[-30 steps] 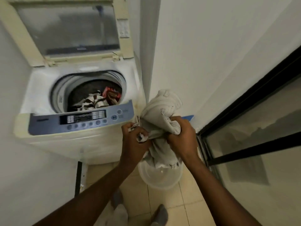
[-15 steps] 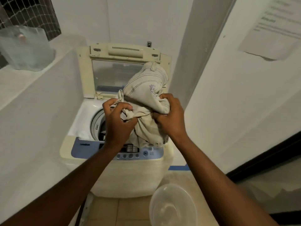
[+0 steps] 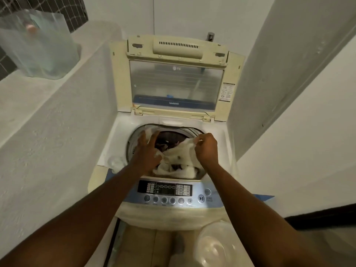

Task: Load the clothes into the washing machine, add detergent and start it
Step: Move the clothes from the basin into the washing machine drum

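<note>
A top-loading washing machine [image 3: 210, 166] stands ahead with its lid [image 3: 176, 83] raised upright. A cream garment [image 3: 179, 162] lies across the drum opening, on top of darker clothes. My right hand [image 3: 207, 149] pinches an upper edge of the cream garment at the right side of the opening. My left hand [image 3: 147, 151] is over the left side of the drum with fingers spread, touching the cloth without gripping it. The control panel [image 3: 167, 191] with its row of buttons sits at the machine's front edge.
An empty clear plastic basin [image 3: 213, 245] sits on the tiled floor at the lower right. A clear plastic bag [image 3: 36, 45] stands on the low wall ledge [image 3: 57, 116] at left. White walls close in on both sides; a dark door frame [image 3: 317, 216] runs at right.
Both hands lifted the cream garment from beside the machine up over it and lowered it into the drum. My left hand has let go and opened; the view tilted up, then closer.
</note>
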